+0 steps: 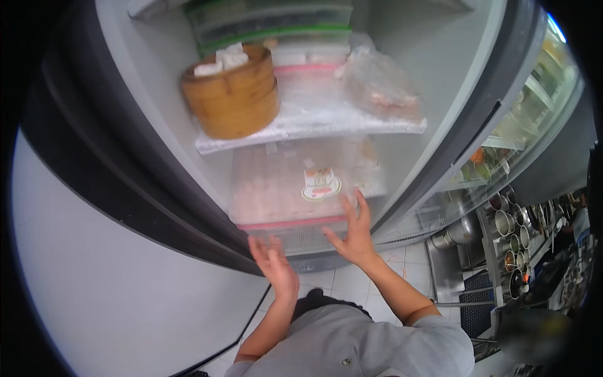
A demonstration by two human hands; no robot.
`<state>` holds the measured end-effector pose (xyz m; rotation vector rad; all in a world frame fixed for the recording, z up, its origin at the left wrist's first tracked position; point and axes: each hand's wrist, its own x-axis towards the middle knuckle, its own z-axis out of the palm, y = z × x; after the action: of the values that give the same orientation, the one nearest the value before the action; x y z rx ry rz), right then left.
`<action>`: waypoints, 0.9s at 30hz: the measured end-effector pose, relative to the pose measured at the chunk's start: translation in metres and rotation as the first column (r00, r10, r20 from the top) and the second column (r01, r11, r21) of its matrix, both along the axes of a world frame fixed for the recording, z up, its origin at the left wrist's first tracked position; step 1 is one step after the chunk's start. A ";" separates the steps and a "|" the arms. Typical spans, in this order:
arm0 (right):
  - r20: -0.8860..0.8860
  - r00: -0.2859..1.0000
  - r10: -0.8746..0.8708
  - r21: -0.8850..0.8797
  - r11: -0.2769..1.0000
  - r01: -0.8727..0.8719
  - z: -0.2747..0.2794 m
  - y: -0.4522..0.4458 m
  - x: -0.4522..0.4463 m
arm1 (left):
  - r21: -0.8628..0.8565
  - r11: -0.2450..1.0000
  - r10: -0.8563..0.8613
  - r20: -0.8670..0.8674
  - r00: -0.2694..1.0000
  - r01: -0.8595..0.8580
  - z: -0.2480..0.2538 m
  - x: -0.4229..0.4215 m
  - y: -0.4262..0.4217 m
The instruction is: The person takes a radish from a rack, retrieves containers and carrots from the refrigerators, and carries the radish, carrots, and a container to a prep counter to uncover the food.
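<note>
A wide clear plastic box (276,188) with a pink rim and a printed label (321,183) lies on the lower level of an upright fridge or freezer. Its contents look pale and blurred. My right hand (355,231) is at the box's front right corner, fingers spread. Below the front left edge of the box is my left hand (275,269), with its fingers stretched out towards the rim. Neither hand grips anything, and whether the fingertips touch the box I cannot tell.
On the frosty shelf (314,129) above stand a bamboo steamer (233,103) with white cloth or paper on top and a bagged food item (383,85). Green-rimmed boxes (282,30) are stacked behind. A glass-fronted display fridge (509,125) and metal pots (504,223) are to the right.
</note>
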<state>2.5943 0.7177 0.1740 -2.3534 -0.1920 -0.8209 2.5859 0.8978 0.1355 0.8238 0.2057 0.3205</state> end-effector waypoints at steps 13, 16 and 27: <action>0.267 0.930 -0.253 -0.441 0.826 0.351 -0.022 -0.018 0.140 | -0.121 0.953 -0.287 -0.076 0.955 0.277 0.049 0.145 -0.031; 0.271 0.888 -0.372 -0.297 0.845 0.445 -0.013 -0.004 0.170 | -0.008 0.956 -0.295 -0.033 0.955 0.294 0.047 0.212 -0.048; -0.583 0.791 -0.186 0.030 0.968 0.249 -0.226 0.055 -0.260 | 0.107 0.990 -0.090 0.033 0.995 0.086 0.000 0.252 -0.009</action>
<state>2.3340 0.7725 -0.0518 -2.4314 0.3805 -0.1687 2.8378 0.8885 0.1352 0.9279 0.1174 0.2650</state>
